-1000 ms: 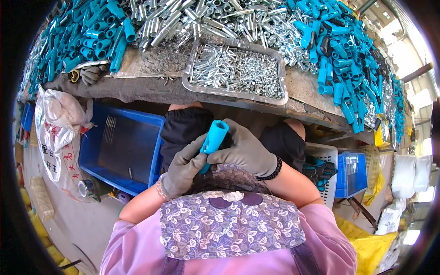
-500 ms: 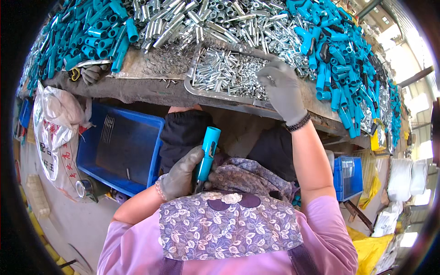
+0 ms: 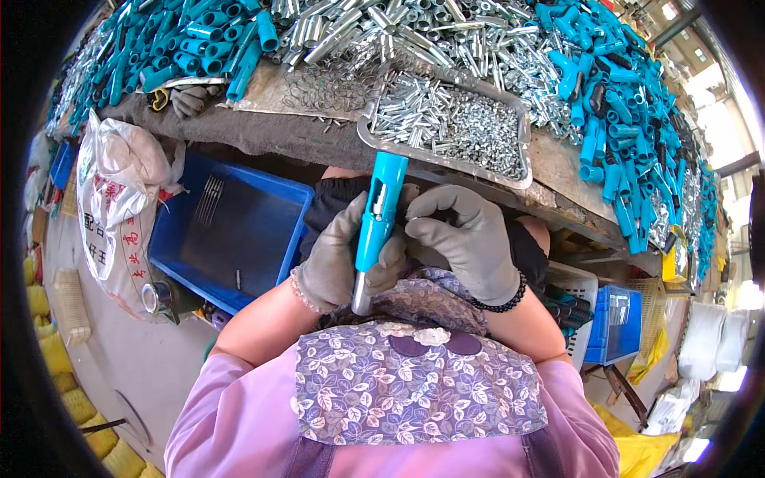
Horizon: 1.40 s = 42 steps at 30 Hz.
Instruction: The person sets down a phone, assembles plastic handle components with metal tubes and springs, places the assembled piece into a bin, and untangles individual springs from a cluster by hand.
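Observation:
My left hand point(image 3: 331, 259), in a grey glove, is closed round a teal plastic tube-shaped handle point(image 3: 388, 177) held in front of my lap. The handle tilts slightly, its wide end up, and a slot in its side shows metal inside. From its lower end sticks a shiny metal shaft point(image 3: 362, 295). Close to its right side is my right hand point(image 3: 470, 243), also gloved, thumb and forefinger brought together. Whatever sits between those fingertips is too small to make out. Beyond both hands, a metal tray point(image 3: 526, 147) on the bench holds short metal pins and small nut-like parts.
Teal handles point(image 3: 215, 40) are heaped at the bench's left, more teal parts point(image 3: 617, 119) at its right. Metal tubes point(image 3: 343, 36) lie between, near thin wire pieces point(image 3: 327, 86). A blue crate point(image 3: 227, 231) and white sack point(image 3: 119, 215) stand left, another blue crate point(image 3: 613, 323) right.
My right hand has come back from the tray to beside the handle. The left hand has raised the handle, and its metal shaft now shows below. The view has shifted slightly.

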Available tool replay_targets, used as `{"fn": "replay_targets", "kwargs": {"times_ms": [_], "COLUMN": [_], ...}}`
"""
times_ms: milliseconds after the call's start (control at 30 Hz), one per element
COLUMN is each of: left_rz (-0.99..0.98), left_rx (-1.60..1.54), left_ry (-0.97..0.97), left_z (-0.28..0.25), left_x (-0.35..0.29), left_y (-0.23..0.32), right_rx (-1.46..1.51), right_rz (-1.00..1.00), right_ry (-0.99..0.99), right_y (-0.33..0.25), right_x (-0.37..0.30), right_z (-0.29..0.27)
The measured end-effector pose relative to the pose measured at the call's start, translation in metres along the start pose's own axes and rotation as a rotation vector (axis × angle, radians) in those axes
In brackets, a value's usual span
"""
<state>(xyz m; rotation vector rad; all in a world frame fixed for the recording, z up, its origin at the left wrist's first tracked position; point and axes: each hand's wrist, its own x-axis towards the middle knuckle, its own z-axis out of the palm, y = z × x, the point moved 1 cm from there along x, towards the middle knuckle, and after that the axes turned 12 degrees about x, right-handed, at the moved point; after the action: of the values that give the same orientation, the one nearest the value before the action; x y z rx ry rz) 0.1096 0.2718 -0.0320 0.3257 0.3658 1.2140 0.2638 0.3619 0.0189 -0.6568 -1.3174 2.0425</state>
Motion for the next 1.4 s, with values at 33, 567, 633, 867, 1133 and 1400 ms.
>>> {"fn": "replay_targets", "kwargs": {"times_ms": [33, 567, 633, 867, 1133, 1400], "left_rz": [0.002, 0.066, 0.240, 0.286, 0.343, -0.229], "left_rx": [0.001, 0.430, 0.672, 0.470, 0.603, 0.322], "left_ry": [0.005, 0.059, 0.291, 0.426, 0.372, -0.030], "left_z": [-0.001, -0.027, 0.016, -0.001, -0.015, -0.054], "left_x": [0.000, -0.010, -0.004, 0.014, -0.007, -0.044], "left_y": [-0.002, -0.020, 0.006, 0.014, -0.006, -0.041], "right_rx": [0.003, 0.246, 0.044, -0.482, -0.641, -0.178], "right_rz": [0.002, 0.225, 0.191, 0.245, -0.211, 0.310], "right_ry": [-0.004, -0.227, -0.233, -0.381, -0.090, -0.472], "right_y": [0.004, 0.072, 0.068, 0.074, 0.037, 0.039], "right_x": [0.001, -0.003, -0.002, -0.009, -0.004, 0.011], "right_z": [0.000, -0.021, -0.015, 0.008, -0.009, -0.010]}}
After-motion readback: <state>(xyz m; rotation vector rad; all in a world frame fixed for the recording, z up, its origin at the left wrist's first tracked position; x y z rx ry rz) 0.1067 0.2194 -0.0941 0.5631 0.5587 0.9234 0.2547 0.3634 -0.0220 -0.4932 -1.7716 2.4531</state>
